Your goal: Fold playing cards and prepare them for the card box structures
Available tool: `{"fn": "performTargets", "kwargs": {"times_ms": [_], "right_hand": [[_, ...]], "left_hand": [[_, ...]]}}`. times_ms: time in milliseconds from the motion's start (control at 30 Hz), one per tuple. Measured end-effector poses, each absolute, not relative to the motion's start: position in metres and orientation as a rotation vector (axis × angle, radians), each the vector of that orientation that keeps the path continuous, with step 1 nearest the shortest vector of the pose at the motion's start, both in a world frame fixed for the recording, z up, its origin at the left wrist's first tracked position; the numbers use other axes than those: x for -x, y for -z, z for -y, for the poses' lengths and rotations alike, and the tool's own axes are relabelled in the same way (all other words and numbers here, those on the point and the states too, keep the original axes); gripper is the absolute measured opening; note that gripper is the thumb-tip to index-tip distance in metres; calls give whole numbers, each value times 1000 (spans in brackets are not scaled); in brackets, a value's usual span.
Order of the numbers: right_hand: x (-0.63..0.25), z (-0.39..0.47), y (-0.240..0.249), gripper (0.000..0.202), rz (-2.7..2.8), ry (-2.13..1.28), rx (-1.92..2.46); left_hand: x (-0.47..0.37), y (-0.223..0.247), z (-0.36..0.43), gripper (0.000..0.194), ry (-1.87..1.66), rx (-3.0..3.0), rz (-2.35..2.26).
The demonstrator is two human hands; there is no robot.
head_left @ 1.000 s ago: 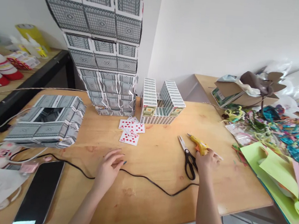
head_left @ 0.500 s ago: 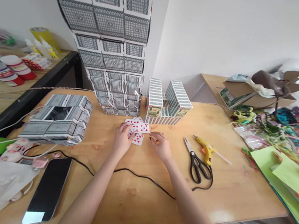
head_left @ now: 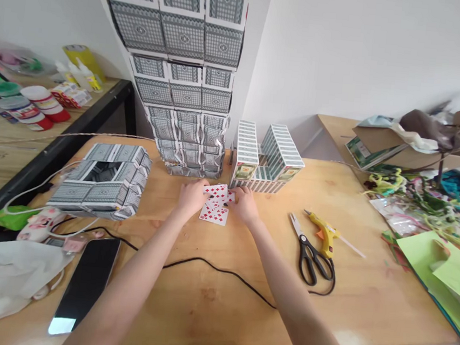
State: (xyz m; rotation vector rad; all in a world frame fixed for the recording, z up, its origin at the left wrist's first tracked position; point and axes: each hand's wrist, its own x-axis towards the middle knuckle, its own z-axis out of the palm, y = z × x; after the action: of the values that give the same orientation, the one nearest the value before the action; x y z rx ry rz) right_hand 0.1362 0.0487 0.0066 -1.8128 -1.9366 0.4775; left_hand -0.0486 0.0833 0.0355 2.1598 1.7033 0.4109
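Note:
Several red diamond playing cards [head_left: 214, 214] lie face up and overlapping on the wooden table, in front of the card tower. My left hand [head_left: 192, 197] pinches the left end of an upper card. On the other side, my right hand [head_left: 244, 205] has its fingers closed on the right edge of a card in the same group. Behind them stand a tall tower of grey patterned cards [head_left: 181, 86] and a U-shaped block of card boxes [head_left: 261, 159].
A square ring of folded cards [head_left: 103, 179] sits at the left, above a phone [head_left: 87, 283]. Scissors [head_left: 309, 253] and a yellow glue gun [head_left: 325, 233] lie at the right. A black cord [head_left: 220, 271] crosses the table. Green paper [head_left: 436, 268] is at the right edge.
Both hands have moved to the cards' back part. My right hand, apart from the cards before, now touches one. The view has shifted slightly left.

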Motion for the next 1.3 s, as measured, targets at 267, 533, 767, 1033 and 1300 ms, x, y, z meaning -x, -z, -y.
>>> {"fn": "performTargets", "kwargs": {"times_ms": [267, 533, 767, 1033, 1300], "right_hand": [[-133, -51, -17, 23, 2095, -531, 1718], [-128, -47, -15, 37, 1980, -469, 1852], [-129, -18, -32, 17, 1983, -516, 1783], [-115, 5, -17, 13, 2127, -619, 1604], [-135, 0, -14, 22, 1869, -566, 1701]], "left_hand": [[93, -55, -65, 19, -494, -2038, -1741], [118, -49, -35, 12, -501, -1841, -1829], [128, -60, -21, 19, -318, -1938, -1969], [137, -67, -9, 30, 125, -2255, -2152], [127, -42, -50, 32, -297, -2404, -2043]]}}
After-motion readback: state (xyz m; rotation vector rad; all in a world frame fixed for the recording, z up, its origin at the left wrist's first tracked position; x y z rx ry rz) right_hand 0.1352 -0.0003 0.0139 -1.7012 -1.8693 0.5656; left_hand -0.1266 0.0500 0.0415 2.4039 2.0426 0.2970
